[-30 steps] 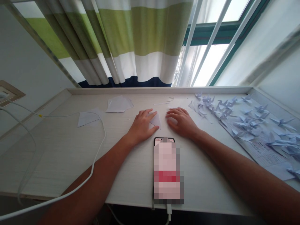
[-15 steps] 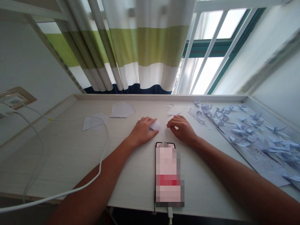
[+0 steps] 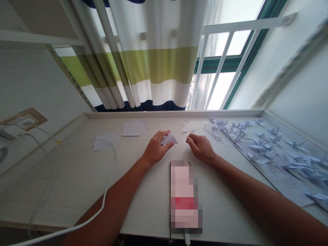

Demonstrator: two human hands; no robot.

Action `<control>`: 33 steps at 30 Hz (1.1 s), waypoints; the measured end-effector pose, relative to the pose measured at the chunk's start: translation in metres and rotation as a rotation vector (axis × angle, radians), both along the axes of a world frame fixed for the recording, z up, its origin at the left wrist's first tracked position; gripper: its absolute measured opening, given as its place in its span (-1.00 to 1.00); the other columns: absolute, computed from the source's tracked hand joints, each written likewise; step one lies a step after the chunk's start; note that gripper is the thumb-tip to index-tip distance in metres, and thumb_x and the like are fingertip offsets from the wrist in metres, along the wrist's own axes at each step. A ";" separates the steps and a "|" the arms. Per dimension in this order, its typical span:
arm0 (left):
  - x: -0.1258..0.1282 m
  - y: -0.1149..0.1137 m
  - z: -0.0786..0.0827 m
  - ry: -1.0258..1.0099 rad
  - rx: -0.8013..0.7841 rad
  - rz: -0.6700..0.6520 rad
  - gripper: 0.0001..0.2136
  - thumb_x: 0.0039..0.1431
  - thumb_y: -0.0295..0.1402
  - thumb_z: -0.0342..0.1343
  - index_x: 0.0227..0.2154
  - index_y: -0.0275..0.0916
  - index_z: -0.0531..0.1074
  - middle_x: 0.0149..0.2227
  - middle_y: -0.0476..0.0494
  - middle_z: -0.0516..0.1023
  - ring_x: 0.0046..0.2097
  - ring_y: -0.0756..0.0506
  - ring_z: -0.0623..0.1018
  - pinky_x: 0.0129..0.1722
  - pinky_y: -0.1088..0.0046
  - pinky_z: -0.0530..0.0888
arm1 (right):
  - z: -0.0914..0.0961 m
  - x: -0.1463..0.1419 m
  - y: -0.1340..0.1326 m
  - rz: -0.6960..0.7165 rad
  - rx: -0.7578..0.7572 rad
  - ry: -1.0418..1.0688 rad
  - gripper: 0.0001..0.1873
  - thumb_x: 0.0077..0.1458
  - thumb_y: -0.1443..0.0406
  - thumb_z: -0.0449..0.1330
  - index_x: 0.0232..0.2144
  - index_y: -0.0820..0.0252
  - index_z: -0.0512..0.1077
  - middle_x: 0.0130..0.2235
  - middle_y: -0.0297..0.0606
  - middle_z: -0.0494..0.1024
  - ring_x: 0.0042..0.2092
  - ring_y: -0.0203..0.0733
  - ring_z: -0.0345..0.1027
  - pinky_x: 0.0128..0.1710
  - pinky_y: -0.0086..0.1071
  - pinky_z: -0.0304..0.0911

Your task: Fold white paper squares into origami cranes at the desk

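Where its thumb and fingers bracket it, your left grip point(image 3: 156, 147) pinches a small paper piece point(image 3: 169, 139) just beyond the far end of the phone point(image 3: 184, 184), slightly to the phone's left. Your right grip point(image 3: 201, 148), beyond the phone and to its right, is apart from the paper, curled with thumb and fingers drawn together; nothing shows between them.

Handling, by judgement: the piece should be very light and thin, easily bent, and prone to creasing or tearing if pulled hard. It may slide readily on the smooth bench point(image 3: 143, 198) around the phone. You would do best to take hold at the free edge or the exposed corner, using the fingertips and little pressure.

Orientation: the exposed corner points rightward, toward your right grip. The visible long axis runs roughly crosswise to the phone's length; the upper edge looks bowed. Your left grip hides the other end, so its full outline cannot be confirmed.

Farther out, paper scraps point(image 3: 189, 131) lie beyond the phone's far end. Flat sheets point(image 3: 134, 128) rest beyond it to the left, a white cable point(image 3: 116, 164) passes on its left, and folded paper birds point(image 3: 266, 140) spread well apart to its right.
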State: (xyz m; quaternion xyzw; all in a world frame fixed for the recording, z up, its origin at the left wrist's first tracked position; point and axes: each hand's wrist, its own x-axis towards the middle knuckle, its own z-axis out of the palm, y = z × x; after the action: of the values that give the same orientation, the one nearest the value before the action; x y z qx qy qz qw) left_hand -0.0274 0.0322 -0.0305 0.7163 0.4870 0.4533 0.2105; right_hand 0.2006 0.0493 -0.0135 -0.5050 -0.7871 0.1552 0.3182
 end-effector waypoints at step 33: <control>0.003 0.003 -0.001 -0.546 -0.267 0.050 -0.69 0.05 -0.15 0.40 -0.22 -0.26 0.68 -0.34 -0.16 0.68 -0.33 -0.07 0.58 -0.30 0.42 0.50 | 0.002 0.002 0.001 0.062 -0.133 0.456 -0.79 0.12 0.17 0.29 -0.27 0.15 0.63 -0.33 -0.22 0.72 -0.24 -0.06 0.60 -0.10 -0.20 0.43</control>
State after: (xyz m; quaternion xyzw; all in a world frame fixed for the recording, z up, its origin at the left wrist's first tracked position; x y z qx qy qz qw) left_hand -0.0242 0.0349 -0.0317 0.5218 0.4850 0.5660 0.4148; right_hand 0.2023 0.0507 -0.0118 -0.4524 -0.6980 0.3265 0.4489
